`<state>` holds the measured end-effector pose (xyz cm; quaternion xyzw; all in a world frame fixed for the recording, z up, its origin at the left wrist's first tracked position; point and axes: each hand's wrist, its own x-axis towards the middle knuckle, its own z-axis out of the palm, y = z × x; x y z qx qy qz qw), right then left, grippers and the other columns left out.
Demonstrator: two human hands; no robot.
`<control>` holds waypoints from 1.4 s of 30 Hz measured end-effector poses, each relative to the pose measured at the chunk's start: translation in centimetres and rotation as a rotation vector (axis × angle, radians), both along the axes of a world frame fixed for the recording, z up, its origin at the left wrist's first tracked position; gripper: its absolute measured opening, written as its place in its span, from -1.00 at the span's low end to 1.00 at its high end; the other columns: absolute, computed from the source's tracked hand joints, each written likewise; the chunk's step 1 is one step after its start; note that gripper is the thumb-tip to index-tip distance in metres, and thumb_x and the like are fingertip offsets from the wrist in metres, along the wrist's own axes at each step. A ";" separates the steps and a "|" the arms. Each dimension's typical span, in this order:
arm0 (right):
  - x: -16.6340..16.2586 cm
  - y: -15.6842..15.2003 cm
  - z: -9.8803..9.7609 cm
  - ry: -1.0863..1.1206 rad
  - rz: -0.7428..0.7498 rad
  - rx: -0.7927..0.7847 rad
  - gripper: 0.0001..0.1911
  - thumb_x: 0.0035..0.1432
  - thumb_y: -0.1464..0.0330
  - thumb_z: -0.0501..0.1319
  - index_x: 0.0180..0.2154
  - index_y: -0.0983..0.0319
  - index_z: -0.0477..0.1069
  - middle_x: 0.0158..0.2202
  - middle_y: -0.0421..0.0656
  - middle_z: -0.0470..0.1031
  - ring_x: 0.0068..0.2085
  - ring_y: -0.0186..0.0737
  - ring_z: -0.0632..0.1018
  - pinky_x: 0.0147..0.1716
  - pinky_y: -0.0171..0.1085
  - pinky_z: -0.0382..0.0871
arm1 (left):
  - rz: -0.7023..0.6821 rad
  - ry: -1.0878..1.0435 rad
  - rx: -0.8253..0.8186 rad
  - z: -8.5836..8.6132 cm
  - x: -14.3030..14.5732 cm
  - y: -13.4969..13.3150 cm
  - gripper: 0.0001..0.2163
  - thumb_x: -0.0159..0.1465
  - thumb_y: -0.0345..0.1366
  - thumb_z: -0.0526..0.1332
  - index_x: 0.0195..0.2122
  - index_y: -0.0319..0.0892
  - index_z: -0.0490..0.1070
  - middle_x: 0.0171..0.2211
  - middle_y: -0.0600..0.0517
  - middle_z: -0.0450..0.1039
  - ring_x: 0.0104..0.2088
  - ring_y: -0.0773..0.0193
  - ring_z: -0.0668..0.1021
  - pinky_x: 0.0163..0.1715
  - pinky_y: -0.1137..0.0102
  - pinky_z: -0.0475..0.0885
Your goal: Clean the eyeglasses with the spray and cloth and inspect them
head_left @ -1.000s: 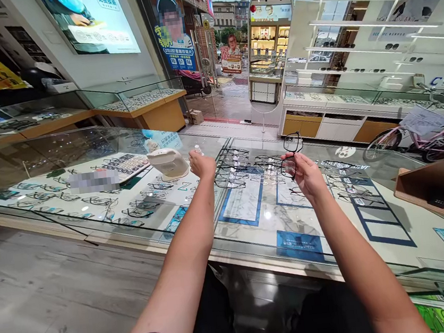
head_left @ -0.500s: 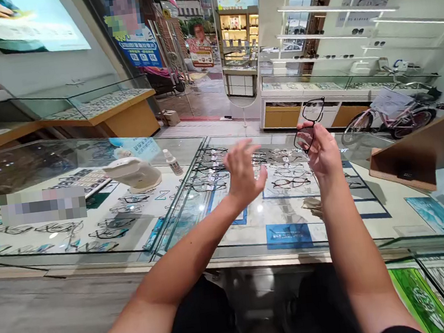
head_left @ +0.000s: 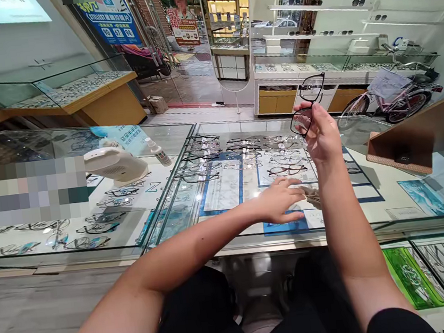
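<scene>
Raised over the display counter (head_left: 228,224), my right hand (head_left: 323,136) pinches a pair of black-framed eyeglasses (head_left: 312,89). The eyeglasses stand on edge, one lens above the other, with the fingers around the lower lens. My left hand (head_left: 280,201) is open with its fingers stretched out, low over the glass top. Its fingertips reach a crumpled grey-brown cloth (head_left: 312,197); whether they touch it I cannot tell. Beneath the hand lies a blue card (head_left: 285,224). Beyond it, several eyeglass frames (head_left: 286,170) are laid out in rows.
To the left stand a white curved device (head_left: 115,165) and a small white spray bottle (head_left: 158,152). A brown wooden stand (head_left: 422,135) is at the right. Past the counter are an oval mirror (head_left: 232,58) and a parked bicycle (head_left: 390,96). A green tray (head_left: 413,278) sits lower right.
My left hand has dropped from over the rows of frames toward the cloth, moving right and nearer to me. My right hand still holds the eyeglasses up. The view has tilted slightly down.
</scene>
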<state>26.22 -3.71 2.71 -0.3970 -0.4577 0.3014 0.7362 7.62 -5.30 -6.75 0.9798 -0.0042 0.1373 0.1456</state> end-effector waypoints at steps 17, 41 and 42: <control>-0.6 0.8 -1.0 0.044 0.079 0.016 -0.61 0.18 -0.06 0.45 -0.14 0.06 0.65 -0.07 -0.20 0.72 -0.13 -0.29 0.70 -0.28 -0.38 0.56 | 0.284 0.253 0.166 4.8 -4.5 3.1 -0.57 0.15 -0.12 0.41 0.01 -0.13 0.48 0.03 -0.17 0.51 0.05 -0.12 0.51 -0.08 0.18 0.31; -3.2 0.1 -1.5 0.109 0.213 -0.082 -0.66 0.08 0.03 0.54 -0.22 0.10 0.69 -0.14 -0.16 0.73 -0.26 -0.33 0.63 -0.33 -0.39 0.51 | 0.544 -0.726 -0.949 4.4 -5.1 10.3 -0.55 0.32 0.18 0.32 -0.28 -0.18 0.44 -0.41 0.06 0.40 -0.42 0.33 0.39 -0.41 0.44 0.27; -3.6 -0.1 -1.6 0.109 0.223 -0.101 -0.65 0.07 0.02 0.54 -0.23 0.10 0.69 -0.14 -0.15 0.73 -0.26 -0.31 0.64 -0.32 -0.37 0.52 | 0.560 -0.772 -0.988 4.4 -5.3 10.6 -0.54 0.29 0.19 0.34 -0.28 -0.17 0.42 -0.42 0.07 0.39 -0.43 0.34 0.39 -0.42 0.45 0.28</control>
